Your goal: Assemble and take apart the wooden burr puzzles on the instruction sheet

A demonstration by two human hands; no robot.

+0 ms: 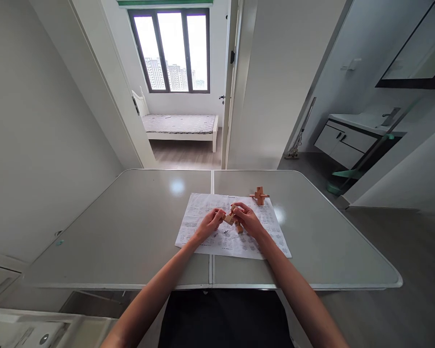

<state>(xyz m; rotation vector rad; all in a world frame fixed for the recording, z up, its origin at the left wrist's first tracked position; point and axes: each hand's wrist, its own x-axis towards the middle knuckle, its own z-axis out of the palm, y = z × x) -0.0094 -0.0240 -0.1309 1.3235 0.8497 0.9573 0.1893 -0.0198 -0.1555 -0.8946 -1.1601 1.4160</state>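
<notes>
Over the printed paper sheet (199, 217), both hands meet at some small wooden puzzle blocks. My left hand (210, 223) pinches the left end of a light notched wooden puzzle piece (229, 219). Fingers of my right hand (248, 219) are closed round another wooden piece (233, 208) touching it. A darker wooden piece (239, 228) sits just below the right fingers; whether it is held or lies on the paper I cannot tell. Near the sheet's upper right corner lies a cross-shaped wooden puzzle (260, 195) with a thin rod through it.
The sheet lies on a pale grey table (148, 227) with a seam down its middle and metal-trimmed edges. Beyond are a bed (181, 123) under a window, an open door (275, 72), and a washbasin cabinet (348, 140) at the right.
</notes>
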